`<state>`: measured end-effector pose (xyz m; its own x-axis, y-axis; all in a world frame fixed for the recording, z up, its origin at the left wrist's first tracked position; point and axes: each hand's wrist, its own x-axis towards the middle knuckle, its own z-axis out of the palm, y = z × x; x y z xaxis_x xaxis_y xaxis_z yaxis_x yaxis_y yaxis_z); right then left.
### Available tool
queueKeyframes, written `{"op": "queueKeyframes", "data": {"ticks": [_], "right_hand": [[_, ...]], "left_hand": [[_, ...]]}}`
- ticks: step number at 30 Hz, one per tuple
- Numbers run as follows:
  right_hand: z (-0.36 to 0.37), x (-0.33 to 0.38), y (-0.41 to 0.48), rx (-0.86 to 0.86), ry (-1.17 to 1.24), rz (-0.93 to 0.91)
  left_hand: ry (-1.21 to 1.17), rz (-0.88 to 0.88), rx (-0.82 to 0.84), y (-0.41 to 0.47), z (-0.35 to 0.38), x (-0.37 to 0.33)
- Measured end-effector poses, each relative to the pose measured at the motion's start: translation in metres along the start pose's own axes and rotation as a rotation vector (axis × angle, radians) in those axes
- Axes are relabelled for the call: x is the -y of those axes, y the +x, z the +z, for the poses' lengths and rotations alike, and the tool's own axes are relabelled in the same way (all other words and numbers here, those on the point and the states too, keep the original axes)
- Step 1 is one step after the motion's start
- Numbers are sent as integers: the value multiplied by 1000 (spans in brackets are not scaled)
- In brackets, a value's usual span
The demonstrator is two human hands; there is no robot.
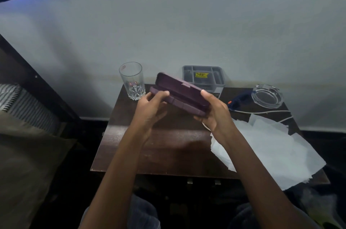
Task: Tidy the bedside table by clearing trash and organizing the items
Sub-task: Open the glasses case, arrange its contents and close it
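Above the dark wooden table (149, 144), left hand (151, 108) and right hand (215, 114) each grip an end of the purple case (183, 92) (lid ajar). Glass (132, 82) at eleven o'clock, crumpled white paper (271, 146) at four, pale wall (168, 31) behind.

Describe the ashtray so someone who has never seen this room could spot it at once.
Start at the dark wooden bedside table against the pale wall and go to its back right corner, beyond the white paper. The ashtray sits there: a low, wide dish of clear glass, unlike the tall tumbler at the back left.
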<state>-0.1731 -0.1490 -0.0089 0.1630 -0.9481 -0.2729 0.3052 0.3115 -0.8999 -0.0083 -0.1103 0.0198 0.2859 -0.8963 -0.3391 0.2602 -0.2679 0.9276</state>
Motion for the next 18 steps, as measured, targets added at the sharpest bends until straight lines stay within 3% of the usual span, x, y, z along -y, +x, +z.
{"op": "queueKeyframes", "data": {"ticks": [6,13,15,18], "right_hand": [[-6,4,3,-173,61,50],[-9,-8,3,-266,-244,-35],[-8,-11,2,-270,-324,-68],[-6,-16,2,-283,-420,-33]], "left_hand": [[309,-28,201,-6,-10,4],[624,-50,285,2,-10,19],[649,-75,281,4,-12,21],[659,-78,144,5,-17,18]]}}
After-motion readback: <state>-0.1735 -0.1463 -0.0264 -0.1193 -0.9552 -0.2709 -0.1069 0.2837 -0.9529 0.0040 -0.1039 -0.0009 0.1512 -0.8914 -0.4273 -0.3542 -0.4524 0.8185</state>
